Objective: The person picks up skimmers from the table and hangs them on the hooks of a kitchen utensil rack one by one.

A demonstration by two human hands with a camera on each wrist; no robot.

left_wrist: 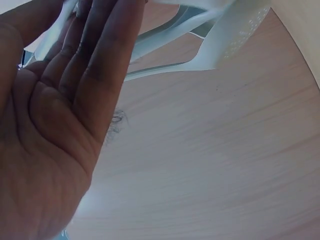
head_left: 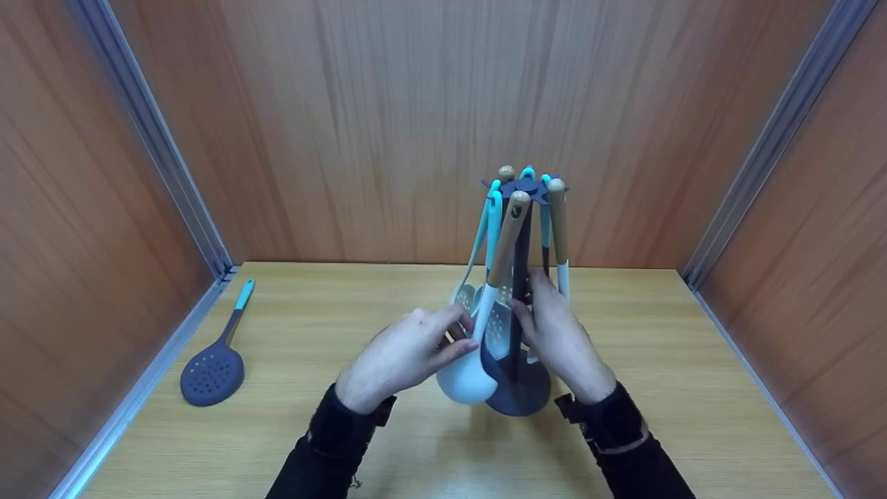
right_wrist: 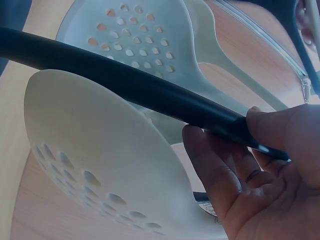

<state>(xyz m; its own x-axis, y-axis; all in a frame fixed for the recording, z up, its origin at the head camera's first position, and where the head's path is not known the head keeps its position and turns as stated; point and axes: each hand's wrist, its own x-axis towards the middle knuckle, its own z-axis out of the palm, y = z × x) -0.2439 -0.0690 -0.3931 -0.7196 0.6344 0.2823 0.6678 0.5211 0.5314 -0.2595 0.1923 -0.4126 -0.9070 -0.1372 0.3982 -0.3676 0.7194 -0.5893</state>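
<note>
A dark utensil stand (head_left: pixel 521 384) with a round base and a hooked top holds several hanging kitchen tools. At its front left hangs a white ladle (head_left: pixel 466 378) with a wooden handle end. My left hand (head_left: pixel 409 346) has its thumb and fingers about the ladle's white shaft, just above the bowl; in the left wrist view the fingers (left_wrist: pixel 102 65) hide most of that contact. My right hand (head_left: pixel 558 333) grips the stand's dark pole (right_wrist: pixel 150 92), thumb on one side and fingers on the other. Pale perforated tools, including a skimmer (right_wrist: pixel 100 140), hang close beside it.
On the table (head_left: pixel 332 298) at the far left lies a dark perforated skimmer (head_left: pixel 213 374) with a turquoise handle end. Wooden panels (head_left: pixel 416 138) rise at the back and both sides, joined by metal corner strips (head_left: pixel 163 138). The stand is right of centre.
</note>
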